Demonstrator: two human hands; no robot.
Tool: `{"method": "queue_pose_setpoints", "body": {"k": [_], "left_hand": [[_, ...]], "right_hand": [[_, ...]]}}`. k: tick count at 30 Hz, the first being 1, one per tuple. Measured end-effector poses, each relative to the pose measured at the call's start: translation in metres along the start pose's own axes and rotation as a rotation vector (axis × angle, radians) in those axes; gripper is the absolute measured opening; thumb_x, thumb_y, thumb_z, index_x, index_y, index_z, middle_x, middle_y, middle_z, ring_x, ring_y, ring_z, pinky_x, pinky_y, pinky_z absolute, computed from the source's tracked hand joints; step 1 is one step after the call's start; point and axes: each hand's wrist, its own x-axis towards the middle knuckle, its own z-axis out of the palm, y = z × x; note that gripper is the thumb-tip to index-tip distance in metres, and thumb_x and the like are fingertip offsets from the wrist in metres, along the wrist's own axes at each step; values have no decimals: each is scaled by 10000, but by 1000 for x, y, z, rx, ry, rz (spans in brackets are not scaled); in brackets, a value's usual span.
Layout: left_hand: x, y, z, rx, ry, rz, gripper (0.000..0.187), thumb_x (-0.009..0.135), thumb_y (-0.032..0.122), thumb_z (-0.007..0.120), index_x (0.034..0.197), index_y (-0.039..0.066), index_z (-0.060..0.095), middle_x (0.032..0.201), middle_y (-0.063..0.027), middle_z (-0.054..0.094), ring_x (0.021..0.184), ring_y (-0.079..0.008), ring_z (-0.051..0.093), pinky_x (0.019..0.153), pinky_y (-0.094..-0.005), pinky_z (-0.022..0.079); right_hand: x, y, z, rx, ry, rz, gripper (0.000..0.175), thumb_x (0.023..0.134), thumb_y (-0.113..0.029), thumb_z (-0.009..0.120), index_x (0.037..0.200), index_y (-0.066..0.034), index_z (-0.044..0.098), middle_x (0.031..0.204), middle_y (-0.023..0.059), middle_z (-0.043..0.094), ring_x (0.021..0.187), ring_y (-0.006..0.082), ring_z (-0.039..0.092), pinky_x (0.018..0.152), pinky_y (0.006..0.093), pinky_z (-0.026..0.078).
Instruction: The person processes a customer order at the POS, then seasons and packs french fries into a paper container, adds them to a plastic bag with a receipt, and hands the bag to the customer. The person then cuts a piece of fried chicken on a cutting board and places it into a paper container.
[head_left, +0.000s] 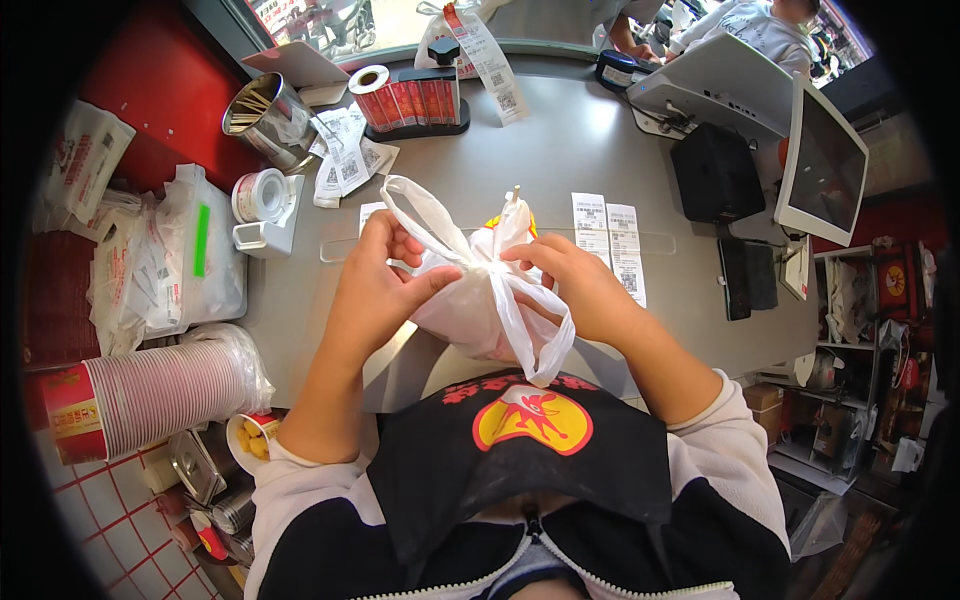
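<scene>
A white plastic bag (469, 319) stands on the counter's near edge, close to my apron. Its handles are tied in a knot with two loose loops, one up to the left and one hanging to the right. My left hand (386, 281) is beside the left loop, thumb against the bag near the knot, a gap between thumb and curled fingers. At the knot, my right hand (574, 281) has its fingertips on the plastic; its thumb is partly hidden. A wooden stick tip (516, 192) pokes up behind the knot. The contents are blurred by the plastic.
Two receipts (610, 247) lie right of the bag on the grey counter (525, 161). A sticker roll dispenser (412, 105), a metal can of sticks (274, 124) and a monitor (825, 157) stand around. Stacked paper cups (165, 394) lie left. People (757, 34) are beyond the window.
</scene>
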Motion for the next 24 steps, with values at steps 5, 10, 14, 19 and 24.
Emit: {"method": "queue_pose_setpoints", "body": {"k": [5,10,14,19,24], "left_hand": [[-6,-25,53,133,191,132,413,690,69,697,1052,33,503,654,-61,479,583,-177,496,556,-299,427],[-6,-45,42,-143,364,0,149,715,-26,540,853,14,580,556,22,380,515,-68,358,477,-240,315],[-7,-30,55,-347,409,39,147,717,-32,528,830,27,602,614,-11,472,538,-102,453,497,-251,367],[4,-15,45,102,385,344,153,715,-11,526,833,37,610,711,-103,573,614,-187,557,551,-302,440],[15,-32,3,-395,619,-221,146,799,20,446,758,20,587,700,-12,551,627,-91,489,609,-239,408]], "right_hand": [[8,12,20,-24,135,-132,137,768,-38,634,887,-58,569,846,90,542,667,227,530,600,288,456],[-4,27,16,466,262,70,80,846,-35,582,879,-25,510,838,43,531,712,102,492,619,231,412],[-7,21,22,390,306,78,124,838,-15,568,945,-40,510,787,37,539,702,126,496,633,250,414],[3,23,14,-115,339,-372,297,726,39,581,1001,-68,616,790,84,573,681,238,533,627,312,420],[-9,33,12,576,560,-185,96,907,-80,525,959,-43,596,909,42,589,812,152,544,733,269,425]]}}
